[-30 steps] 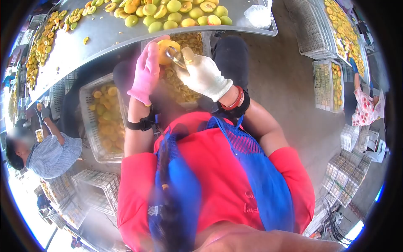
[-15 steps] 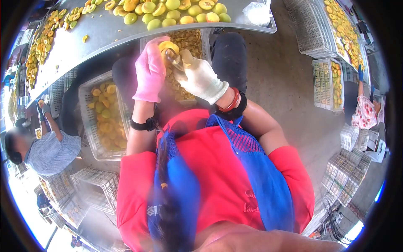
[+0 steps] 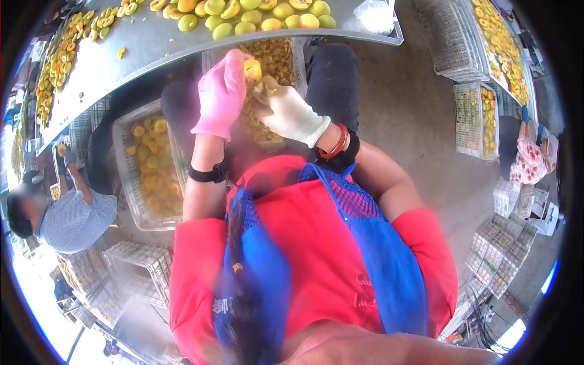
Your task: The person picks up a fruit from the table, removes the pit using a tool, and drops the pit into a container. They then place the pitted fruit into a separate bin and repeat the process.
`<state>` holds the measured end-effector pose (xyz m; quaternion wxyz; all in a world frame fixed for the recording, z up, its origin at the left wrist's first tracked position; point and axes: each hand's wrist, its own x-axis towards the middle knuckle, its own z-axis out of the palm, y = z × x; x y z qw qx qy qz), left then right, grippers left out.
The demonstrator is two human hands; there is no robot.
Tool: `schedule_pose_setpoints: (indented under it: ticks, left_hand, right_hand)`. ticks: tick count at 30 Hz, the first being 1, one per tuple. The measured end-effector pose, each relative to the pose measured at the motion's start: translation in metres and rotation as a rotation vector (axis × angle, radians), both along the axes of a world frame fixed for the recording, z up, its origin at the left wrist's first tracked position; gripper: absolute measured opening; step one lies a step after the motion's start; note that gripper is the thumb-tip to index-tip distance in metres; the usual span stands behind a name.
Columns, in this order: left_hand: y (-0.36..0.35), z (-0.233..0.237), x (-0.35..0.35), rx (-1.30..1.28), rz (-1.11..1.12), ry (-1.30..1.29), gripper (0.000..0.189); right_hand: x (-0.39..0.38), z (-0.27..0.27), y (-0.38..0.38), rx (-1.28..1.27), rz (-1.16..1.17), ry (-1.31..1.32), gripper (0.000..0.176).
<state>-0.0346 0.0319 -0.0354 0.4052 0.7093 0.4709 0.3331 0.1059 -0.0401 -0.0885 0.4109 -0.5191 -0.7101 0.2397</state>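
Observation:
My left hand (image 3: 222,97), in a pink glove, is closed around a yellow peach piece (image 3: 252,70) above a crate of scraps (image 3: 299,64). Close beside it is my right hand (image 3: 293,112), in a white glove, with its fingers bent around a small pitting tool (image 3: 260,92). The tool's tip is near the lower side of the fruit; most of it is hidden by the fingers. Pits and yellow scraps (image 3: 267,52) fill the crate beneath both hands, between the knees.
Whole and halved peaches (image 3: 246,18) lie on the metal table (image 3: 164,45) ahead. A crate (image 3: 125,182) of peach halves stands at my left. Co-workers sit at far left (image 3: 76,219) and far right (image 3: 529,159). Stacked crates (image 3: 447,45) stand at right.
The peach piece has turned in my left hand and now shows a rounder side. Both hands have shifted slightly, and the tool is less visible than before.

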Motion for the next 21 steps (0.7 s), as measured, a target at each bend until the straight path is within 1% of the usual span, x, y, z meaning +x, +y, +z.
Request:
schedule_pose_setpoints:
  ticks: [1,2,4,5,6,7,9,10,11,13,14,16,19,21]
  left_hand:
    - [0.004,-0.009,0.002,0.013,0.005,-0.092,0.041]
    - [0.005,-0.015,0.005,-0.048,0.014,-0.289,0.046]
    - [0.001,-0.026,0.013,0.014,0.021,-0.451,0.049]
    - [0.000,-0.029,0.019,0.048,0.022,-0.532,0.051]
    - [-0.009,-0.022,0.028,-0.038,0.003,-0.657,0.054]
    - [-0.009,-0.021,0.028,-0.083,0.010,-0.666,0.055]
    - [-0.009,-0.021,0.026,-0.173,0.029,-0.685,0.055]
    - [-0.011,-0.018,0.026,-0.163,0.011,-0.714,0.063]
    - [-0.011,-0.017,0.025,-0.227,0.027,-0.710,0.066]
    - [-0.010,-0.012,0.022,-0.352,0.049,-0.699,0.073]
    - [-0.011,-0.008,0.022,-0.395,0.075,-0.687,0.079]
    - [-0.008,-0.014,0.019,-0.416,0.036,-0.699,0.079]
    - [-0.008,-0.015,0.016,-0.384,-0.011,-0.699,0.079]
    - [-0.009,-0.015,0.013,-0.370,-0.051,-0.678,0.077]
  right_hand:
    - [0.000,0.001,0.001,0.000,-0.003,0.064,0.023]
    - [-0.001,0.002,0.002,0.001,-0.005,0.129,0.022]
    - [-0.002,0.016,0.002,-0.113,-0.040,0.291,0.018]
    - [-0.002,0.022,0.003,-0.220,-0.017,0.395,0.021]
    - [-0.002,0.028,0.002,-0.326,0.006,0.499,0.025]
    - [-0.003,0.034,0.001,-0.436,0.032,0.603,0.028]
    - [-0.001,0.048,-0.003,-0.541,0.078,0.692,0.028]
    - [-0.001,0.048,-0.004,-0.543,0.098,0.680,0.029]
    - [-0.001,0.048,-0.005,-0.545,0.117,0.667,0.029]
    - [0.001,0.042,-0.003,-0.437,0.142,0.531,0.029]
    - [0.004,0.042,-0.003,-0.503,0.178,0.525,0.026]
    - [0.011,0.054,-0.002,-0.634,0.253,0.511,0.020]
    - [0.014,0.046,0.000,-0.847,0.352,0.674,0.007]
    - [0.019,0.057,-0.002,-1.000,0.367,0.718,0.009]
